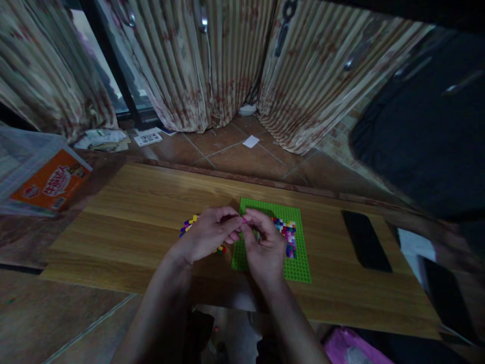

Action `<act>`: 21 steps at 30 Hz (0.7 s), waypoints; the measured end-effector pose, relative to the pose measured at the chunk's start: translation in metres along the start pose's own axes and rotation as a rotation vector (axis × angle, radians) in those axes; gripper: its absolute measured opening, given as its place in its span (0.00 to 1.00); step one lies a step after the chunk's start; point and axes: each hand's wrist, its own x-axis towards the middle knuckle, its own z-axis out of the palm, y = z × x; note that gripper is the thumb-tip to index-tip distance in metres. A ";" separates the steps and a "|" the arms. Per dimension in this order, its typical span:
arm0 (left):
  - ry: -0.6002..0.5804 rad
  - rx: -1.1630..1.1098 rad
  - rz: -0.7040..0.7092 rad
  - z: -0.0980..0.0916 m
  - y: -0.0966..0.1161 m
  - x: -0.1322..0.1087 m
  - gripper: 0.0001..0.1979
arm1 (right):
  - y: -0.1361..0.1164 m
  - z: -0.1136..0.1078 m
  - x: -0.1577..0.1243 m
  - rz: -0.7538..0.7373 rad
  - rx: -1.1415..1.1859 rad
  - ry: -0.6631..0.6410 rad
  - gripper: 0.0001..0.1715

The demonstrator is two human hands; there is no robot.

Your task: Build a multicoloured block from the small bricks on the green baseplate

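Both hands meet above the left part of a green studded baseplate (303, 263). The fingertips of my left hand (212, 232) and my right hand (265, 247) pinch together on a small pink brick (244, 221). Small multicoloured bricks (291, 237) are set on the baseplate, right of my right hand, which hides part of them. Behind and below my left hand, a loose pile of coloured bricks (185, 226) lies on the wooden table (129, 227), partly covered by that hand.
A black phone (366, 241) lies on the table at the right, with a white paper (417, 247) and another dark device (449, 298) beyond it. At the left stands a clear plastic box (30, 151) with an orange label. A pink bag (352, 346) shows below the table's front edge.
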 end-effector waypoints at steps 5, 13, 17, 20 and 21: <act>-0.020 -0.086 0.026 0.003 0.000 0.000 0.14 | -0.008 -0.004 0.002 0.069 0.215 -0.002 0.18; -0.092 -0.299 0.053 0.007 -0.004 0.002 0.11 | -0.014 -0.023 0.008 0.068 0.162 -0.051 0.08; -0.129 -0.324 0.041 0.013 0.000 0.002 0.11 | -0.016 -0.032 0.010 0.018 0.095 -0.075 0.07; -0.146 -0.323 0.037 0.018 0.002 0.001 0.11 | -0.017 -0.037 0.010 0.004 0.062 -0.081 0.07; -0.148 -0.324 0.038 0.020 0.003 0.001 0.11 | -0.017 -0.038 0.010 -0.001 0.060 -0.082 0.07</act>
